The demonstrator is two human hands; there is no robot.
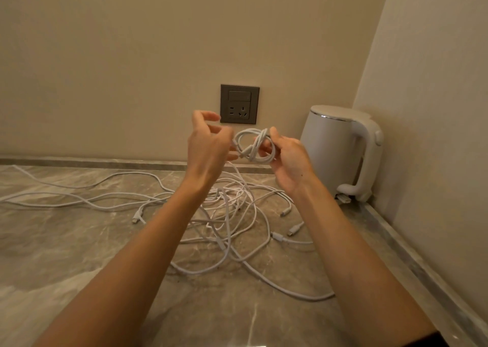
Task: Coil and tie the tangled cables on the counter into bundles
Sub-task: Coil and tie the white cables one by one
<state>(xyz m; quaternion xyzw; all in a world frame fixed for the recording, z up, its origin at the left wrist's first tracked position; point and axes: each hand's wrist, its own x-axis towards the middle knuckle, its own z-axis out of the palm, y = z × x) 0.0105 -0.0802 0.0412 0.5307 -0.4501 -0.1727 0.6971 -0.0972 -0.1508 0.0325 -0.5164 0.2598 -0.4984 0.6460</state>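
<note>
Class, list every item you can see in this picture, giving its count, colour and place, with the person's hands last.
coiled cable: one, white, held above the counter, in front of the wall
tangled cables: several, exact count unclear, white, spread over the counter
kettle: one, white, back right corner of the counter
wall socket: one, dark grey, on the back wall
counter: one, grey-brown marble
left hand: one, beside the coil, grip unclear
right hand: one, pinches the coiled cable

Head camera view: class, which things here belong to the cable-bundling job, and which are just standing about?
Belong to the job: coiled cable, gripped by the right hand; left hand beside it; tangled cables on the counter.
Just standing about: kettle; wall socket.
</note>
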